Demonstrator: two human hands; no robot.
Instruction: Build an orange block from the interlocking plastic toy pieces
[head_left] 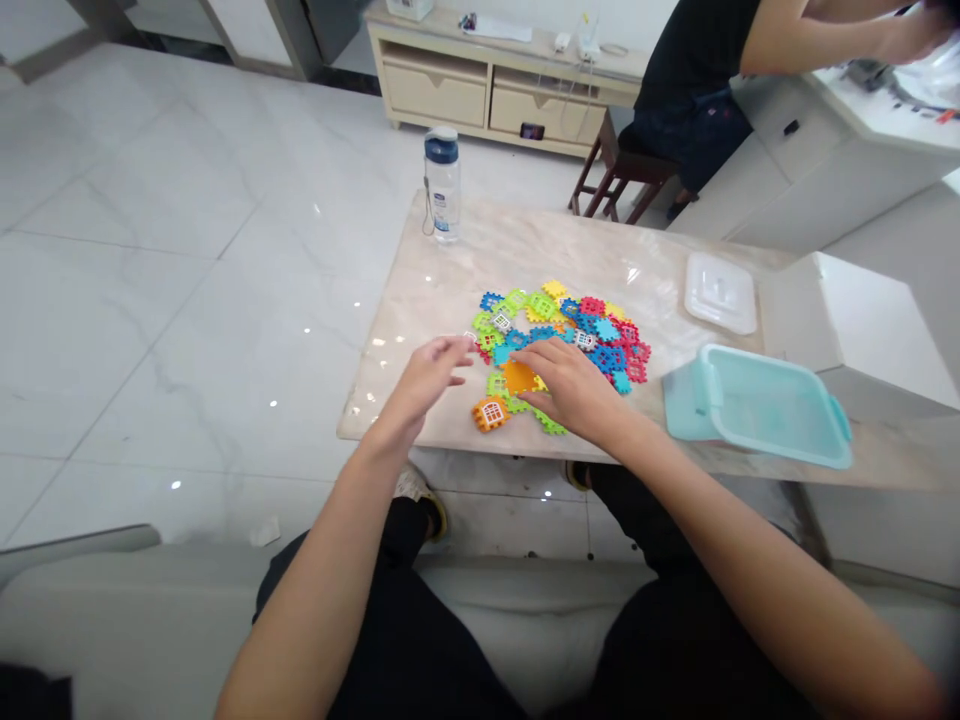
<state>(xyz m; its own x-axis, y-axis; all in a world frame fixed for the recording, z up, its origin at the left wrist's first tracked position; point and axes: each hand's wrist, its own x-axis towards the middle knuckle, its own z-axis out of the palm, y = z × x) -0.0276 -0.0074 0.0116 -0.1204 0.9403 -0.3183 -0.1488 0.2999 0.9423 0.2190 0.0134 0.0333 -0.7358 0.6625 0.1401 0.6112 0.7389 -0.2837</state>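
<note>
A heap of colourful interlocking plastic tiles [577, 335] lies in the middle of a marble-topped table [592, 250]. My right hand [570, 388] rests with spread fingers on the near side of the heap, over a flat orange tile [517, 378]. No tile is clearly gripped. My left hand [427, 378] hovers open at the heap's left edge, its fingertips close to small green and red tiles. An orange tile with a window pattern [491, 413] lies apart near the table's front edge, between my hands.
A turquoise plastic box [757, 405] and its translucent lid [720, 292] sit on the table's right side. A blue-capped water bottle [442, 185] stands at the far edge. A seated person [694, 100] works at a white counter [825, 170] beyond, near a stool [619, 175] and a beige cabinet [487, 90].
</note>
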